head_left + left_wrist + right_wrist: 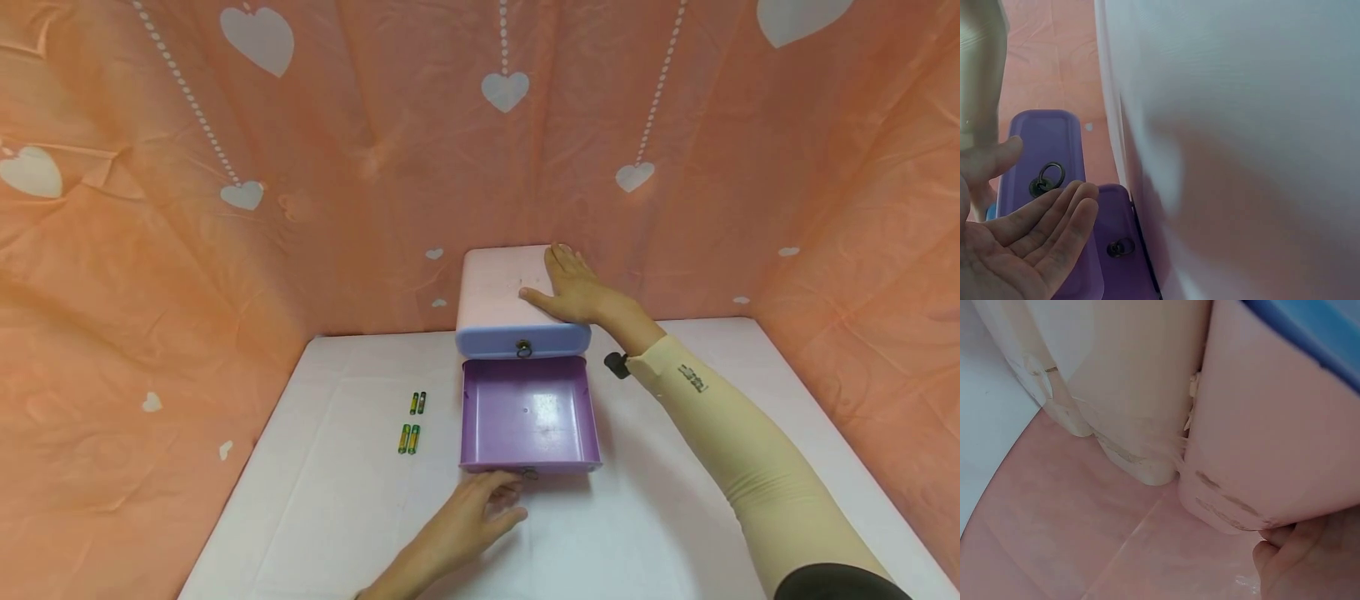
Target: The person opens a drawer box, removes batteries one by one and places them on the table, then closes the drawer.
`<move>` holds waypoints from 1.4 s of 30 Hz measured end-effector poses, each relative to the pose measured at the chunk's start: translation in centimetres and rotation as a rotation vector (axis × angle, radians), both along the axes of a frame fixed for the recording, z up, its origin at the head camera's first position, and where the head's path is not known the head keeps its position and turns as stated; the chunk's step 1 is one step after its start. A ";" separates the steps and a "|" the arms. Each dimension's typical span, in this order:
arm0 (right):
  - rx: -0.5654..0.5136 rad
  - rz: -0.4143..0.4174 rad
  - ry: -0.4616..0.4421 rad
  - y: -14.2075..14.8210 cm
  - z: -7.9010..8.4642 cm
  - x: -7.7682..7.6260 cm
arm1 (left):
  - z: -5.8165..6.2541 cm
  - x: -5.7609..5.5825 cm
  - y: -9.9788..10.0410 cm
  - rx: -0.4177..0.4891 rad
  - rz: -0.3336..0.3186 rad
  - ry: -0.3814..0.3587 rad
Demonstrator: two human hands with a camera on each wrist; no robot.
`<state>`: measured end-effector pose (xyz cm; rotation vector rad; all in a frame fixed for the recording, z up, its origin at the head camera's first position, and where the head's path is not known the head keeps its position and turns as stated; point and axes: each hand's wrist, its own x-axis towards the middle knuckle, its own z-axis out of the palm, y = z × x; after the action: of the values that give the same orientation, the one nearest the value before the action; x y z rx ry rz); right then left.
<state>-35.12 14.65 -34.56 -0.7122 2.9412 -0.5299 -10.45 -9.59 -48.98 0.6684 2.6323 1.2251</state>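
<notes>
A small drawer cabinet [504, 279] with a pale pink top and a blue top front stands at the back of the table. Its purple drawer [525, 408] is pulled far out towards me. My left hand [474, 512] is at that drawer's front, palm up in the left wrist view, its straight fingers [1054, 231] close by the metal ring pull [1052, 175]. A second purple drawer front [1124, 231] with its own ring shows lower down. Spread over the right part of the cabinet top, my right hand [573, 292] rests with fingers extended.
Several green-and-yellow batteries [408, 439] lie in two pairs on the white table [337, 517], left of the pulled-out drawer. An orange cloth [390, 150] with white hearts hangs behind and on both sides.
</notes>
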 end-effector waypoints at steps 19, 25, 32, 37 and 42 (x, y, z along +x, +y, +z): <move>0.005 0.007 0.004 0.1 0.2 0.2 | -0.8 -0.5 0.9 0.096 0.036 -0.012; 0.003 0.001 -0.004 0.0 0.1 0.3 | -0.8 -0.5 1.2 0.146 0.048 -0.035; 0.000 -0.010 -0.024 0.0 0.2 0.2 | -0.8 -0.7 1.8 0.121 0.077 -0.038; -0.006 -0.006 -0.027 0.1 0.1 0.0 | -0.9 -0.8 2.2 0.131 0.099 -0.013; -0.018 0.003 -0.022 0.1 0.2 0.0 | -0.9 -0.9 2.4 0.147 0.136 -0.014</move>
<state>-35.10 14.79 -34.41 -0.7083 2.9186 -0.5607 -11.31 -7.22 -49.91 0.5078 2.6336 1.4663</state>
